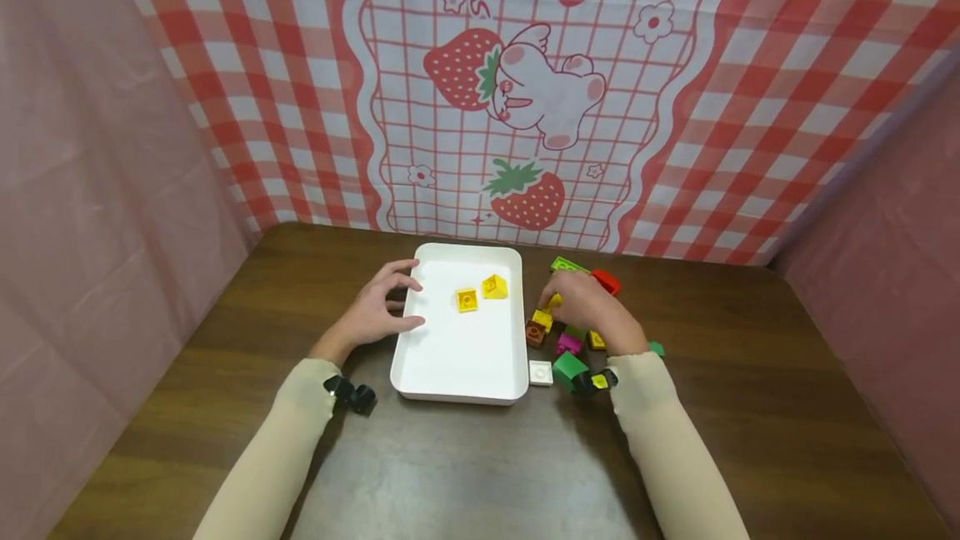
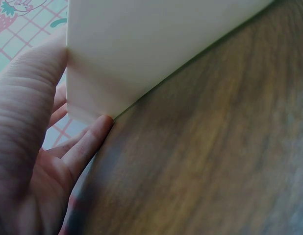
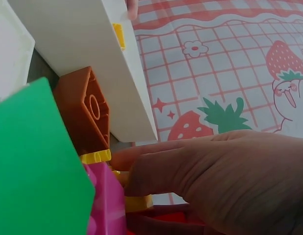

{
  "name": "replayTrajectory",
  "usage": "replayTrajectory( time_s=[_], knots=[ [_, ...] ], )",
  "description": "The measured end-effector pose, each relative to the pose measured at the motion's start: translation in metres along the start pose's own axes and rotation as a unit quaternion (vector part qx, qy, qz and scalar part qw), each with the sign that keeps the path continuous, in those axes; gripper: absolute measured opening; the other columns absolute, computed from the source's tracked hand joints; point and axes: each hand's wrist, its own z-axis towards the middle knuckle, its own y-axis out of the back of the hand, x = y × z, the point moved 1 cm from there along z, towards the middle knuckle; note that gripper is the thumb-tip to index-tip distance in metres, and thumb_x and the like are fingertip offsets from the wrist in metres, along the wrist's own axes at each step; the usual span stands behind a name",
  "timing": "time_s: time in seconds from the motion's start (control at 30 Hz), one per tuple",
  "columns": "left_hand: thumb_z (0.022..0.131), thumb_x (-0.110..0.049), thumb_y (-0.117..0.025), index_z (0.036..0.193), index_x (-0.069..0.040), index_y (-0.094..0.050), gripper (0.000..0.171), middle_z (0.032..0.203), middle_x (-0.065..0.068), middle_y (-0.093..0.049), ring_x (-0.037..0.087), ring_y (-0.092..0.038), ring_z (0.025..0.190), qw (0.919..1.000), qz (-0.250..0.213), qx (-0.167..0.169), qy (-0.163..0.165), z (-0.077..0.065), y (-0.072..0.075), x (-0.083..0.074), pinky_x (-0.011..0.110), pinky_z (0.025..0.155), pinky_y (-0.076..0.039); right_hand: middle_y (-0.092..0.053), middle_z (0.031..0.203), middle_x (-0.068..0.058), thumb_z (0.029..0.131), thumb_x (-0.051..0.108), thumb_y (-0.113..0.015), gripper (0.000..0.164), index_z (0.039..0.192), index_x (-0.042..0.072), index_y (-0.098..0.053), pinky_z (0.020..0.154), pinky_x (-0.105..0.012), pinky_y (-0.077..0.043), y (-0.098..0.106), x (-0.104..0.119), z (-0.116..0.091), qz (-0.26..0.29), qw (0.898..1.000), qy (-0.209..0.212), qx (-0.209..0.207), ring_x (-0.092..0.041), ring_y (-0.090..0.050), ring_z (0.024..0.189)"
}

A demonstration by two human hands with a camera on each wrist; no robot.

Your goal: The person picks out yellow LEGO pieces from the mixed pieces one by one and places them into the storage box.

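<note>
At the left side of a white tray (image 1: pixel 457 365), my left hand (image 1: pixel 375 311) spreads its fingers and thumb against the wall. Close up, the left wrist view shows a fingertip (image 2: pixel 103 125) at the tray's lower corner. Two yellow toy bricks (image 1: pixel 467 300) lie in the tray. To its right, my right hand (image 1: pixel 585 304) reaches down into a group of bricks and pinches a yellow brick (image 1: pixel 553 302), which its fingers partly hide. Just beside those fingers are another yellow brick (image 1: pixel 542 321), a brown brick (image 3: pixel 83 110) and a magenta brick (image 3: pixel 108 196).
Near the right wrist lie a green brick (image 1: pixel 567 367) and a white brick (image 1: pixel 541 372). Beyond the right hand are a lime brick (image 1: pixel 567 264) and a red brick (image 1: pixel 606 281). The wooden table (image 1: pixel 720 407) ends at a strawberry-print cloth (image 1: pixel 547 107) behind.
</note>
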Motion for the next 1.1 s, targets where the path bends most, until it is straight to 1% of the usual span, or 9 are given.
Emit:
replayTrajectory(
  time_s=[0.2, 0.53, 0.83, 1.1],
  knots=[
    [0.078, -0.002, -0.082, 0.115, 0.010, -0.060, 0.044, 0.158, 0.021, -0.033, 0.041, -0.049, 0.127, 1.0000, -0.001, 0.000, 0.003, 0.0002, 0.0000, -0.0013, 0.061, 0.098, -0.054, -0.072, 0.113, -0.010, 0.086, 0.007, -0.075, 0.017, 0.101, 0.013, -0.080, 0.093, -0.047, -0.059, -0.0020, -0.0007, 0.0002, 0.000, 1.000, 0.002, -0.002, -0.029, -0.061, 0.103],
    [0.078, -0.002, -0.082, 0.114, 0.011, -0.060, 0.044, 0.158, 0.020, -0.033, 0.041, -0.048, 0.128, 1.0000, -0.007, 0.001, 0.006, -0.0002, 0.0004, -0.0026, 0.061, 0.098, -0.054, -0.074, 0.107, -0.009, 0.085, 0.007, -0.076, 0.015, 0.099, 0.013, -0.079, 0.091, -0.046, -0.060, -0.0042, 0.0001, 0.0018, -0.006, 1.000, 0.006, -0.001, -0.028, -0.062, 0.097],
    [0.079, -0.004, -0.082, 0.115, 0.011, -0.060, 0.045, 0.159, 0.020, -0.032, 0.041, -0.048, 0.129, 1.0000, -0.002, 0.002, 0.007, 0.0003, 0.0006, -0.0025, 0.060, 0.099, -0.054, -0.070, 0.109, -0.010, 0.085, 0.008, -0.076, 0.010, 0.094, 0.014, -0.078, 0.092, -0.046, -0.059, -0.0057, 0.0008, 0.0027, -0.015, 1.000, 0.002, 0.006, -0.029, -0.059, 0.096],
    [0.078, -0.002, -0.082, 0.115, 0.010, -0.060, 0.044, 0.159, 0.020, -0.032, 0.040, -0.048, 0.128, 1.0000, 0.000, 0.001, 0.009, 0.0009, -0.0011, -0.0009, 0.059, 0.098, -0.054, -0.075, 0.105, -0.008, 0.085, 0.011, -0.077, 0.010, 0.094, 0.015, -0.079, 0.087, -0.042, -0.062, -0.0058, 0.0012, 0.0032, -0.012, 1.000, -0.006, 0.013, -0.026, -0.062, 0.092]
  ],
)
